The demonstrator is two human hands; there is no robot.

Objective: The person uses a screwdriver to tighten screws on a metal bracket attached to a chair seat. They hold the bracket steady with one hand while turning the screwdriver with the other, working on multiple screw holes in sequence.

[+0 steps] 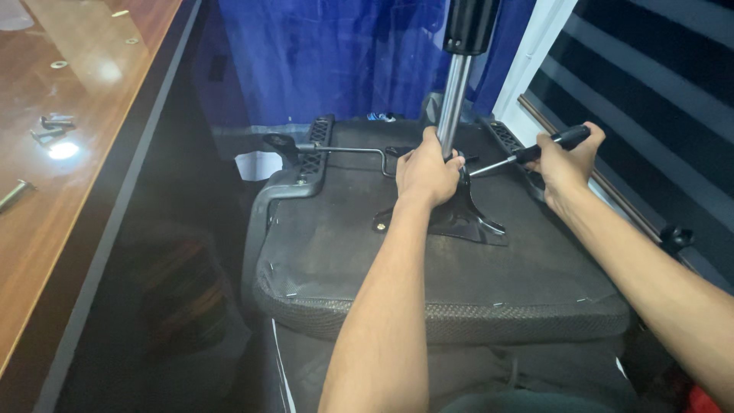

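An office chair seat [359,252] lies upside down in front of me, its black underside up. A shiny metal gas cylinder [453,99] stands upright from the black mounting plate [466,222] at the seat's middle. My left hand [427,172] is closed around the cylinder's base. My right hand [566,157] grips the black handle of a screwdriver [527,153], whose metal shaft points left toward the base of the cylinder. A thin metal lever rod [348,149] runs from the plate toward the left armrest bracket [306,160].
A wooden table [69,153] runs along the left, with loose bolts [50,126] and a bright light reflection on it. Blue plastic sheeting [329,53] hangs behind the chair. A dark slatted panel [657,99] stands at the right.
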